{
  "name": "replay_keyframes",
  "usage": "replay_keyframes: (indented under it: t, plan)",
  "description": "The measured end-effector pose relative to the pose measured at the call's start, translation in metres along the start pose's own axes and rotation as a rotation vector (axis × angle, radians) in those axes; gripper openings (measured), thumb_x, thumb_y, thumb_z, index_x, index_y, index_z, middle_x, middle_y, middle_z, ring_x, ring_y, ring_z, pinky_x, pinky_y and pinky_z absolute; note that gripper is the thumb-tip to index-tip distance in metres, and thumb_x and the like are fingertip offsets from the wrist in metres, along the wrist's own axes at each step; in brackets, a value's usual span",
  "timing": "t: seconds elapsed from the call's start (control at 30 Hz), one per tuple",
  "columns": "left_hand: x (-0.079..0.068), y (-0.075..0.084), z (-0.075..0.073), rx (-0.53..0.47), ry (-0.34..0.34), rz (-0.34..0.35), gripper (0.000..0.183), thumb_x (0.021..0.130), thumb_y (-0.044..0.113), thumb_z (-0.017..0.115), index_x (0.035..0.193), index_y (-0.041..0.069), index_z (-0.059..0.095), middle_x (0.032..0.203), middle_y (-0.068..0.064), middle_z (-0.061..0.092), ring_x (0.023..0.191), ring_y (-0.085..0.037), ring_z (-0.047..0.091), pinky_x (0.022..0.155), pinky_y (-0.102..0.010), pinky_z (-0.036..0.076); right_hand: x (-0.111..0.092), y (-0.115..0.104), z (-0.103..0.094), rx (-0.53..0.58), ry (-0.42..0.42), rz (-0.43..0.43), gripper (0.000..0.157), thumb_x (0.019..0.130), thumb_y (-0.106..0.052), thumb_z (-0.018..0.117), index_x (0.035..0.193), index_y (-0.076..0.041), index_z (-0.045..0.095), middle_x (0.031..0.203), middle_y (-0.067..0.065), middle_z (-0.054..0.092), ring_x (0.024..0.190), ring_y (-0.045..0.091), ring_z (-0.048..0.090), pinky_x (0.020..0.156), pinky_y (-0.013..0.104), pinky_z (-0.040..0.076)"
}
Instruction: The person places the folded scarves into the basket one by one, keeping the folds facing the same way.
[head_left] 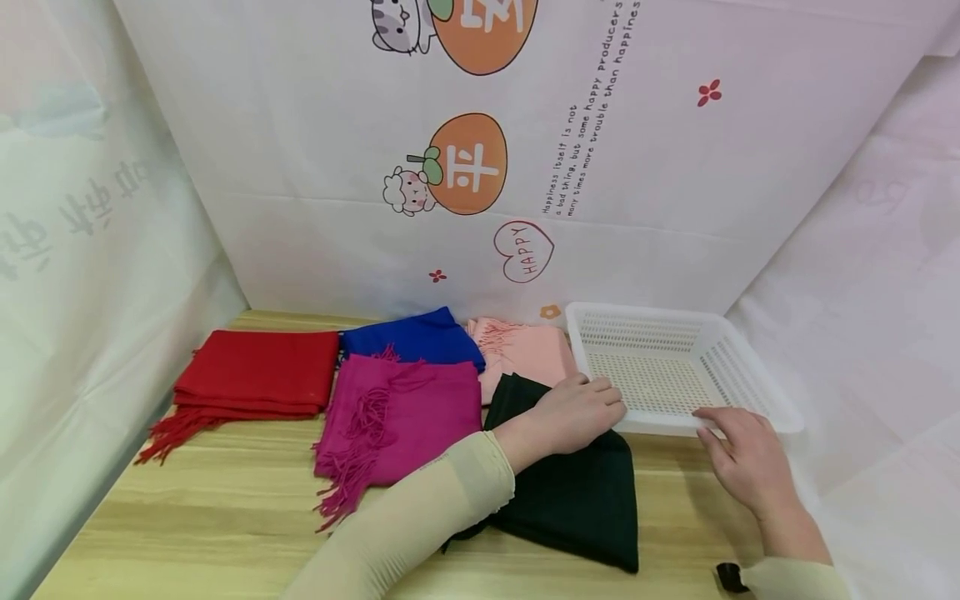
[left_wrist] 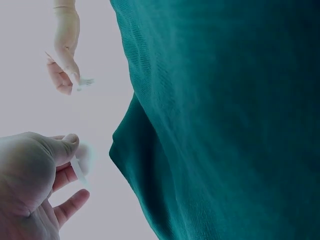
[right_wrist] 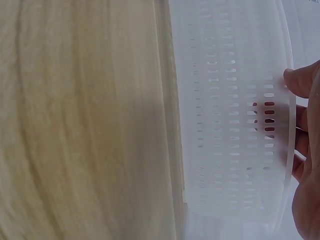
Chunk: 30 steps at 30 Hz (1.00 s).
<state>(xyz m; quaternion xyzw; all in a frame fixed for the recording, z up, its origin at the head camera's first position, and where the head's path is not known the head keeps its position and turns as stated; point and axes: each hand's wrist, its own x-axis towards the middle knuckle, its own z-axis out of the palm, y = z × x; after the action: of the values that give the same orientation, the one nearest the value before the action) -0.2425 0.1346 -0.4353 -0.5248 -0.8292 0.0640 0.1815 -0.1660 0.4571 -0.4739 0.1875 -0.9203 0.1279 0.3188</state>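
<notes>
A white plastic basket (head_left: pixel 660 423) with slotted walls stands at the back right of the table. My left hand (head_left: pixel 573 414) holds its rim at the near left corner, the forearm crossing over a folded dark green shawl (head_left: pixel 577 500). Further right along the front rim, my right hand (head_left: pixel 750 458) pinches the edge; the right wrist view shows the thumb outside the basket wall (right_wrist: pixel 225 115) and the fingers inside. In the left wrist view the shawl (left_wrist: pixel 215 120), tinted teal, fills the right side, and the rim between the fingers is washed out.
Left of the dark green shawl lie folded fringed shawls: magenta (head_left: pixel 435 417), red (head_left: pixel 262 371) and pink (head_left: pixel 532 350), with a blue cloth (head_left: pixel 412 337) behind the magenta one. White printed sheets (head_left: pixel 322 167) enclose the wooden table (head_left: pixel 225 500) at the back and sides.
</notes>
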Motion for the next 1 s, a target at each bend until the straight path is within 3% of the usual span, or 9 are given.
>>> replay_keyframes:
  t: [0.5,0.77,1.0]
  plan:
    - [-0.002,0.008,-0.004,0.016,-0.016,0.005,0.026,0.12,0.028,0.053,0.139,0.031,0.07,0.143,0.014,0.065,0.124,-0.006,0.054,0.095,-0.025,0.046,-0.006,0.002,-0.003,0.005,-0.013,-0.006,0.025,0.097,-0.004,0.073,0.122,-0.004,0.074,0.116,0.022,0.077,0.109,0.046,0.065,0.098,0.057,0.039]
    - [-0.003,0.011,-0.005,0.027,-0.008,0.008,0.026,0.121,0.028,0.052,0.137,0.032,0.071,0.143,0.015,0.065,0.124,-0.006,0.054,0.093,-0.025,0.045,-0.009,0.001,-0.004,0.005,0.003,-0.004,0.024,0.096,-0.004,0.074,0.12,-0.004,0.075,0.114,0.022,0.077,0.108,0.046,0.065,0.111,0.036,0.033]
    - [-0.004,0.013,-0.006,0.035,-0.009,0.007,0.026,0.12,0.028,0.053,0.138,0.033,0.071,0.144,0.016,0.065,0.125,-0.006,0.054,0.094,-0.025,0.046,-0.011,0.003,-0.005,-0.002,-0.004,0.003,0.026,0.095,-0.004,0.074,0.122,-0.005,0.075,0.114,0.021,0.077,0.108,0.045,0.065,0.101,0.05,0.036]
